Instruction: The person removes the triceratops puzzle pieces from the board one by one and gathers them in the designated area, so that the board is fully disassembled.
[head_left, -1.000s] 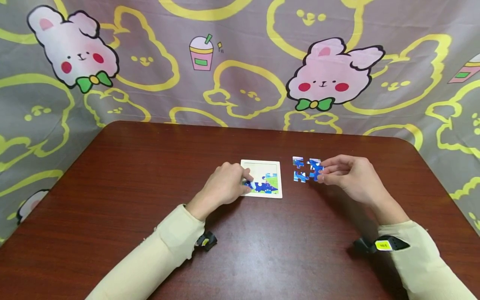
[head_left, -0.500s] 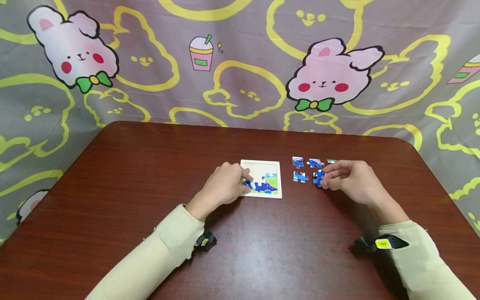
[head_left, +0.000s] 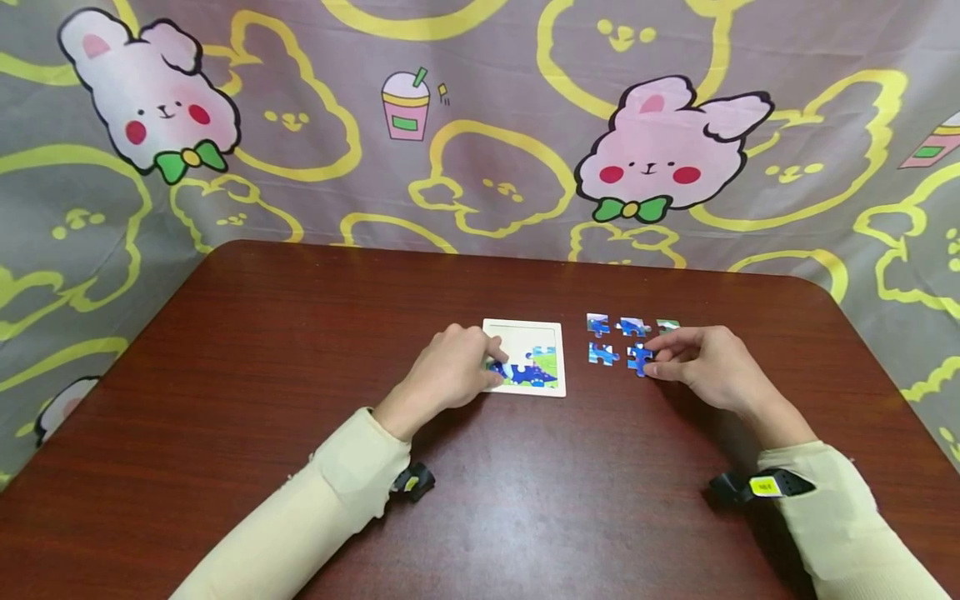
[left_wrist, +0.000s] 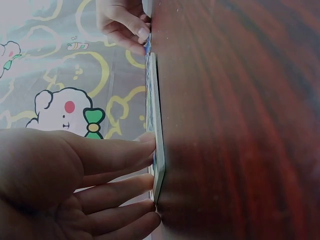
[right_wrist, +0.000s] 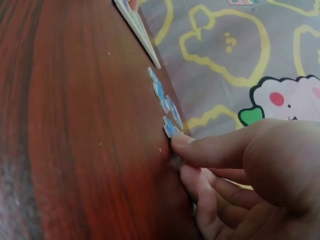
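Observation:
A square white-framed jigsaw board lies on the table, its lower and right parts filled with blue and green pieces. My left hand rests on the board's left side, and in the left wrist view its extended thumb and fingertips press on the board's face and edge. To the right of the board, my right hand pinches a blue puzzle piece by its right side. In the right wrist view the thumb lies right at the piece, and the other fingers curl below it.
Loose puzzle pieces lie around the held one: a blue piece to its left, a purple-topped piece and a blue-and-pink piece behind, and a green piece at back right. A patterned curtain hangs behind the brown table.
My right hand has drawn the blue piece toward me, apart from the blue-and-pink piece behind it. The green piece has come into view. My left hand has stayed on the board.

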